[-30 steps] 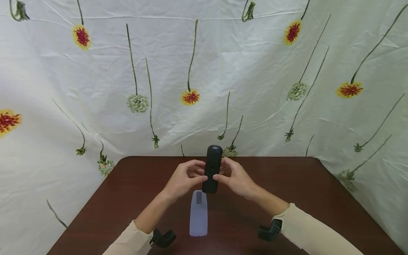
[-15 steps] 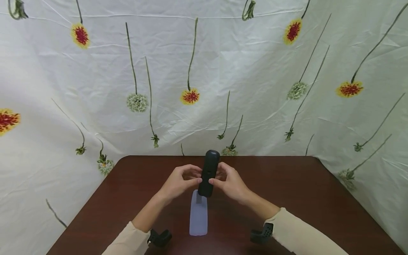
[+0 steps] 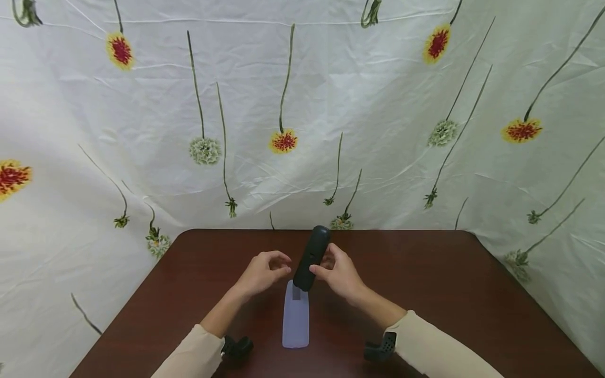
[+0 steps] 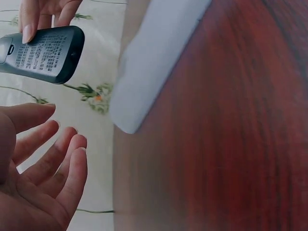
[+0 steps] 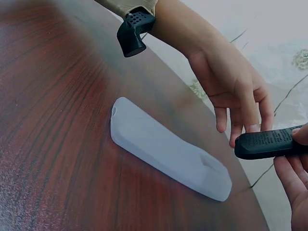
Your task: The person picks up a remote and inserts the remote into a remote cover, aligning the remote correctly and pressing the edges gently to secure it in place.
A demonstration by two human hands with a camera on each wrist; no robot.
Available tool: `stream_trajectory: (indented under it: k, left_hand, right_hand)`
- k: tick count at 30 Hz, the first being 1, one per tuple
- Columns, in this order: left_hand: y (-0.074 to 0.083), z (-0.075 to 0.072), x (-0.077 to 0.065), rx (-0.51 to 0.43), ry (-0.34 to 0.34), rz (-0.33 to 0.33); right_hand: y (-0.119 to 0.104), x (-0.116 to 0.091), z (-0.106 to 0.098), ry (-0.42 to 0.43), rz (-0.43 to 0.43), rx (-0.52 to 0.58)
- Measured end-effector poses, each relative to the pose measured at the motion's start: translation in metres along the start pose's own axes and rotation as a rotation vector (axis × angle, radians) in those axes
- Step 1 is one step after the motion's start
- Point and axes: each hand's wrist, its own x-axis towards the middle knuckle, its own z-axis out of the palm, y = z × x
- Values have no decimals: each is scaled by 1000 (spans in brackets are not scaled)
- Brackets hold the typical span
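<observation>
Floral cloth (image 3: 378, 105) behind brown desk (image 3: 425, 273). Head view: remote (image 3: 311, 260) tilted above desk, in right hand (image 3: 342, 274); pale cover (image 3: 295, 323) flat on desk. Left wrist view: left hand (image 4: 38, 192), fingers parted, clear of remote. Right wrist view: right fingers (image 5: 288, 175) pinch remote; firm, steady hold advisable.

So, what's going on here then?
A person sits or stands at a table with both hands out over it. The right hand holds up what looks like a black remote, tilted, with small print on one face. The left hand is beside it, fingers apart and holding nothing. A pale case lies on the table below, with neither hand on it, and the remote is not in it.
</observation>
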Motion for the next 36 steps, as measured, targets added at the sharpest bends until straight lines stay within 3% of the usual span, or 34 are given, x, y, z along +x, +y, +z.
stream_trajectory:
  k: [8, 13, 23, 36]
  left_hand:
    - [-9, 11, 1, 138, -27, 3]
    - [-11, 17, 2, 177, -55, -31]
    - [-9, 20, 0, 201, -49, -48]
    - [-11, 19, -3, 125, -57, -75]
  right_hand:
    - [8, 2, 5, 2, 33, 34]
    - [14, 3, 7, 13, 59, 13]
    - [18, -1, 10, 25, 67, -22]
    - [23, -1, 19, 37, 64, -28]
